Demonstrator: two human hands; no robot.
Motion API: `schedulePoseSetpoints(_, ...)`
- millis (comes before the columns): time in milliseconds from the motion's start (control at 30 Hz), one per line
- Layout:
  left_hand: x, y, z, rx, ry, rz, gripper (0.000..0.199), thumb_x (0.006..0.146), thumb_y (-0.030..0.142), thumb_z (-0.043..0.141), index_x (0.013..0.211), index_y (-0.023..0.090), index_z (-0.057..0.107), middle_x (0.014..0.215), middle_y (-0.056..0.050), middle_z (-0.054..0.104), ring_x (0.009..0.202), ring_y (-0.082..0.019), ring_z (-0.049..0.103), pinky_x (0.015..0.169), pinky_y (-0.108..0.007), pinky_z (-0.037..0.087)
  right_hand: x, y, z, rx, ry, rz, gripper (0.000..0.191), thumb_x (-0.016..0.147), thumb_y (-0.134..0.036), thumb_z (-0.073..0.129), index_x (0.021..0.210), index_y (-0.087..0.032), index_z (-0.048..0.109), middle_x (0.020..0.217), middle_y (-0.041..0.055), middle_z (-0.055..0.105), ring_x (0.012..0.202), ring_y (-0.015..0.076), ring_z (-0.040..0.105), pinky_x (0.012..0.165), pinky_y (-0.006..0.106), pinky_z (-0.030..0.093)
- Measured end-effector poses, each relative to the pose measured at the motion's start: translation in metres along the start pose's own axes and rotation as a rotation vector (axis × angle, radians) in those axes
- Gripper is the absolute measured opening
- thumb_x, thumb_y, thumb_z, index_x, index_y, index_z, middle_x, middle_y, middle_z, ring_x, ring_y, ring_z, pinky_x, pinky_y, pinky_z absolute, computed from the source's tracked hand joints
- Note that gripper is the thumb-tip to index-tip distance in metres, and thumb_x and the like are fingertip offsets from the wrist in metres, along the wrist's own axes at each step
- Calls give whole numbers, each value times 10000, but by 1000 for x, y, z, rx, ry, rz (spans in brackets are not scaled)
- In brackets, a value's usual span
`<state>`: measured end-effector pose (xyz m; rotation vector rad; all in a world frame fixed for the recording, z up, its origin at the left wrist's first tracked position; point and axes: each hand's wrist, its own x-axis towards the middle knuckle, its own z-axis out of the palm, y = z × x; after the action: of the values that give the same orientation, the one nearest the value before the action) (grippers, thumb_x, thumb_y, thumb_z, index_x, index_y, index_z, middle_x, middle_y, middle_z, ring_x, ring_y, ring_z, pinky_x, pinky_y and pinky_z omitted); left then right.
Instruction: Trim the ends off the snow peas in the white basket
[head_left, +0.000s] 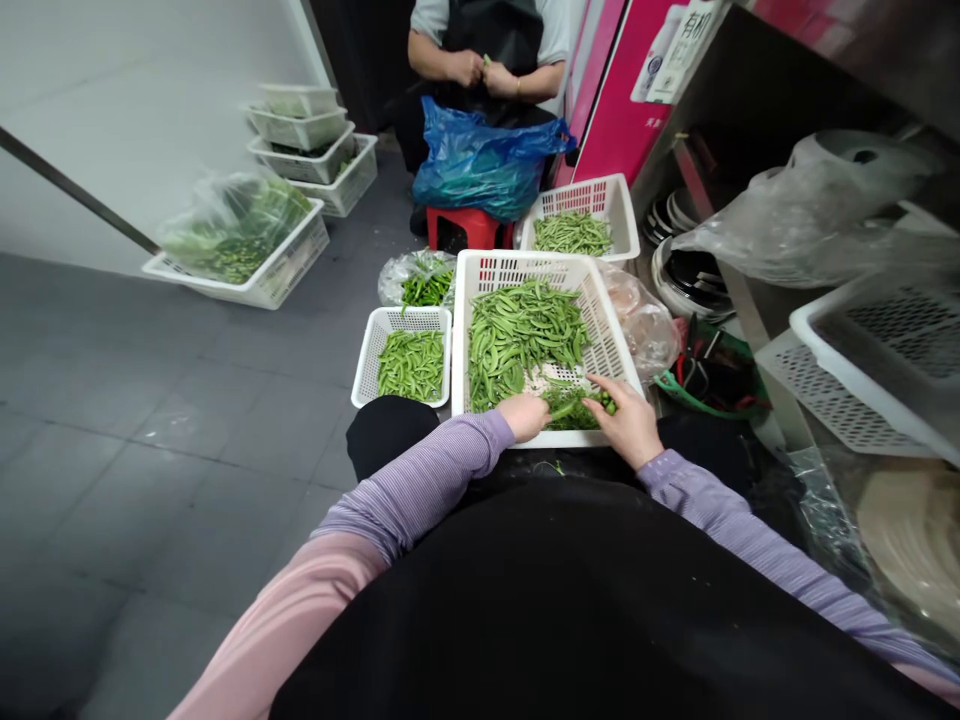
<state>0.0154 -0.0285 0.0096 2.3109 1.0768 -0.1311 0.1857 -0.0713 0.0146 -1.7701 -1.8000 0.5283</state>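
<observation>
Large white basket [604, 335]: under left grip [525, 416] and right grip [632, 425], stretching away beyond both.
Blue bag [480, 170]: well beyond both grips, past the basket's far end.
Pea pods [525, 325]: heaped inside the large basket, just beyond the left grip, beyond and left of the right.
Small white basket [367, 362]: beyond and left of the left grip, holding more green pods [411, 366].
Right grip: bent around held pods [609, 402].
Left grip: curled; cannot tell whether around anything.
Green trimmings [571, 414]: between both grips.
</observation>
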Motion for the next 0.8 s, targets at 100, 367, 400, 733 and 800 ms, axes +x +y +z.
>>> schedulePoseSetpoints(100,-3,0,4,141,15,63,312,858,332,387,871,128,623,848,-129,648,812,-220,616,714,-296,458,5,-2,-6,-331,-292,-308,215,780,-308,525,914,-194,649,836,103,598,800,224,545,676,306,402)
schedulePoseSetpoints(367,3,-4,-1,35,347,18,406,913,315,236,915,128,596,874,-97,641,840,-161,605,750,-262,456,21,-1,23,742,-333,447,276,635,-428,665,689,-187,542,564,-22,529,476,123,478,434,241,384)
schedulePoseSetpoints(400,5,-7,-1,36,312,-9,398,910,311,248,914,128,601,870,-103,641,841,-168,609,747,-272,461,26,5,24,916,-288,589,285,619,-420,676,672,-189,519,539,-34,511,448,113,463,404,231,373)
schedulePoseSetpoints(733,18,-22,16,73,-100,-58,456,778,223,468,1227,143,441,1091,-184,566,861,-253,624,683,-344,504,116,74,58,-278,-340,330,240,678,-187,587,914,-166,627,862,98,639,861,228,587,777,341,429)
schedulePoseSetpoints(800,20,-22,15,82,-154,-15,356,785,219,447,1114,113,531,1017,-178,603,876,-262,620,704,-353,502,119,75,80,-363,-452,293,253,641,-139,616,890,-160,652,920,132,640,954,263,564,839,362,391)
